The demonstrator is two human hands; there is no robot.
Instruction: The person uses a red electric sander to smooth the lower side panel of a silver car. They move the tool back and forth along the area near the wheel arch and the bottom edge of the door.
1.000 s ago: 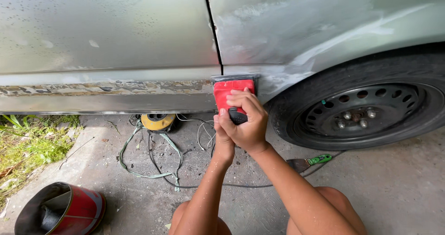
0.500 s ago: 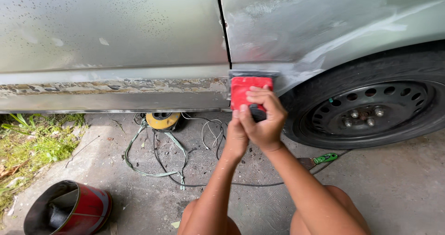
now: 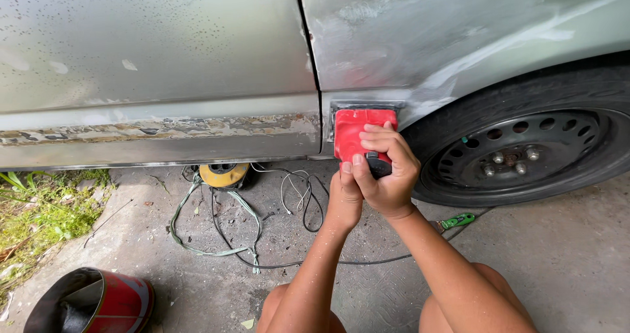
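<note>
Bare concrete (image 3: 564, 254) ran beneath a silver car whose body (image 3: 197, 51) showed sanded, dull patches and a rusted sill strip (image 3: 157, 128) along the bottom of the door. A red sanding tool (image 3: 357, 131) was pressed flat against the lowest corner of the rear panel, just behind the door gap (image 3: 307, 51) and just ahead of the black wheel (image 3: 525, 156). Both hands gripped it: the right hand (image 3: 387, 175) was wrapped over the tool's dark rear grip with its fingers (image 3: 377, 136) curled across the red housing, while the left hand (image 3: 342, 198) was tucked against it from below, thumb up on the tool's lower edge.

A dark cord (image 3: 367, 261) trailed over the ground under the person's forearms. Near it lay a loose tangle of green and white wires (image 3: 230, 221) and a yellow reel (image 3: 223, 173) under the sill. A red drum (image 3: 98, 303) with a dark open mouth lay on its side at the lower left, beside a patch of grass (image 3: 46, 208). A small green clip (image 3: 457, 221) lay near the tyre.

The tool sat close to the tyre's sidewall and the panel's edge; a slip sideways could, by the look of it, scuff the rubber or gouge the thin metal lip. The cord close under the arms looked liable to snag.
</note>
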